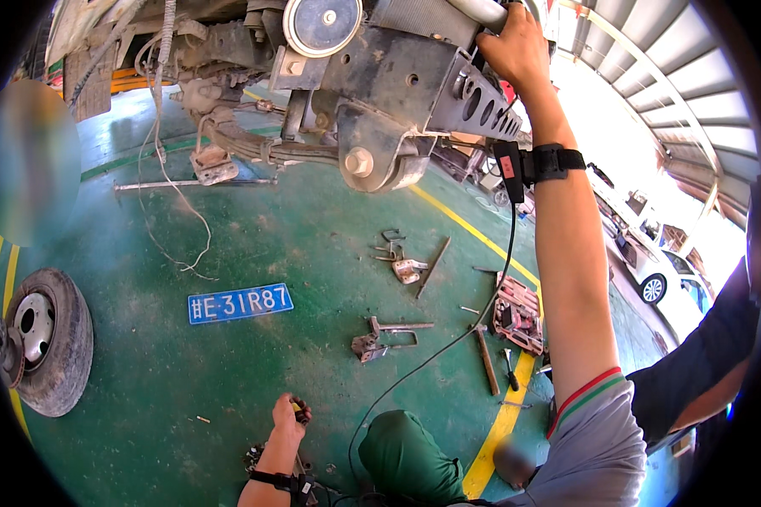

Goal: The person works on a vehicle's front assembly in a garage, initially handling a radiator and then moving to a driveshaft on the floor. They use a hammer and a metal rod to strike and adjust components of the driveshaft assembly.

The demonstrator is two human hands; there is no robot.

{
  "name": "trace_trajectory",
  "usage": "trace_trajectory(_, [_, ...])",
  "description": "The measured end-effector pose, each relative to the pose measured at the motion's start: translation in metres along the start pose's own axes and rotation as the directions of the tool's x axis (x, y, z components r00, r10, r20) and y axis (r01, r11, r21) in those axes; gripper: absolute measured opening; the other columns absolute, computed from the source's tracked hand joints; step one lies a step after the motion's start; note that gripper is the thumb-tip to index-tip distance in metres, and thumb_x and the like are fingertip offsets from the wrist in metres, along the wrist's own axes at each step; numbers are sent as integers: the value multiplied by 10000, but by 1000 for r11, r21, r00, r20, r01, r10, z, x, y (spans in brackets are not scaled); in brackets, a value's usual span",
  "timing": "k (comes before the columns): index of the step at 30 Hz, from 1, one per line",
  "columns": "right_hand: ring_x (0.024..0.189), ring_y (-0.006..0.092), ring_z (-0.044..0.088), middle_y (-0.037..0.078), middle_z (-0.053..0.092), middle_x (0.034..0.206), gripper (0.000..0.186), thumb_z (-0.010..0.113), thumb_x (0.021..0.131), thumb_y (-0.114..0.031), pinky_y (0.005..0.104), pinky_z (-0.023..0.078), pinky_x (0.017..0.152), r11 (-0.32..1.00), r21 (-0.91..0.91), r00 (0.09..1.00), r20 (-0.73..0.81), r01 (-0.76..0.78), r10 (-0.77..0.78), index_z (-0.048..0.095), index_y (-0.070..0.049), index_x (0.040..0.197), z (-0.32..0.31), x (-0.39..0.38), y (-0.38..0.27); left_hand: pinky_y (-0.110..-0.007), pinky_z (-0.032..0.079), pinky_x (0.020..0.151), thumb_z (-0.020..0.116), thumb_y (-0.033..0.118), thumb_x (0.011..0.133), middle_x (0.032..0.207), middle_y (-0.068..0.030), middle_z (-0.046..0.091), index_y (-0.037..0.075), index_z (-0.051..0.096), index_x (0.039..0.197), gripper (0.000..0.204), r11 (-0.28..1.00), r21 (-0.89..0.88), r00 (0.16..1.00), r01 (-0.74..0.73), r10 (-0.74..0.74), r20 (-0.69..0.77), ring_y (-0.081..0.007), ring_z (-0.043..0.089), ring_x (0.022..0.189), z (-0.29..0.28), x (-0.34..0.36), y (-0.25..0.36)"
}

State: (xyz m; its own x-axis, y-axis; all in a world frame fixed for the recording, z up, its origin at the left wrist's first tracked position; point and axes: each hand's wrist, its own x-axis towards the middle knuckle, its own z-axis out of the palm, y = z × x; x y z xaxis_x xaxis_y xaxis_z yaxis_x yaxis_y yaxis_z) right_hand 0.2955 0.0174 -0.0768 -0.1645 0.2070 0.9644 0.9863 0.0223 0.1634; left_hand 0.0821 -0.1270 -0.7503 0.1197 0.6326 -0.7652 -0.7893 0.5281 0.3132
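My right hand [516, 52] reaches up to the vehicle's underside, its fingers curled around a pale metal tube [480, 10] beside the dark steel bracket [380, 76]. A round silver-rimmed part [321, 21] sits to its left, and a perforated plate [482, 101] lies below the hand. My left hand [287, 412] is low, above the green floor, its fingers closed around a small dark object that I cannot make out. A black cable [431, 360] runs down from the device on my right wrist.
A loose wheel [55, 355] lies at left, near a blue license plate [238, 302]. Metal clamps [372, 342], rods, a hammer [486, 363] and a toolbox [516, 317] are on the floor. Another person's dark-clothed limb [685, 363] is at right; white cars [672, 296] stand beyond.
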Motion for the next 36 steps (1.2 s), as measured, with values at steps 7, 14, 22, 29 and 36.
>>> trace_trajectory(7, [1113, 440, 502, 291, 550, 1124, 460, 577, 687, -164, 487, 406, 983, 1000, -16, 999, 36, -19, 20, 500, 61, 1081, -4, -1, -2, -360, 411, 478, 472, 322, 890, 659, -56, 527, 90, 535, 786, 263, 995, 98, 990, 31, -44, 132, -218, 506, 537, 1, -9, 1])
trace_trajectory(14, [1120, 420, 527, 265, 576, 1141, 530, 605, 705, -239, 468, 422, 977, 996, -59, 998, -3, 62, -62, 524, 49, 1142, 9, 4, 11, -358, 401, 486, 470, 313, 891, 634, -53, 498, 102, 505, 767, 248, 997, 72, 995, 40, -47, 90, -204, 473, 533, 1, -8, 2])
trace_trajectory(22, [1140, 401, 537, 241, 586, 1178, 568, 610, 699, -275, 456, 418, 993, 992, -82, 994, -30, 98, -101, 538, 34, 1169, 18, 8, 19, -358, 403, 478, 472, 294, 874, 623, -53, 503, 105, 505, 744, 232, 997, 58, 996, 46, -50, 80, -203, 474, 524, -2, -2, 0])
trace_trajectory(29, [1146, 399, 524, 229, 582, 1193, 531, 605, 709, -265, 452, 417, 994, 995, -83, 998, 5, 57, -56, 543, 19, 1153, 16, 8, 15, -363, 411, 432, 490, 300, 880, 609, -61, 518, 87, 535, 733, 263, 997, 73, 998, 6, -10, 57, -219, 495, 492, -2, -3, -2])
trace_trajectory(36, [1141, 403, 530, 248, 585, 1189, 559, 604, 720, -273, 454, 416, 991, 994, -68, 995, -30, 88, -90, 534, 25, 1187, 15, 9, 17, -367, 409, 418, 471, 314, 941, 604, -73, 517, 74, 565, 771, 308, 998, 58, 999, 13, -15, 39, -221, 504, 487, -1, -2, -3])
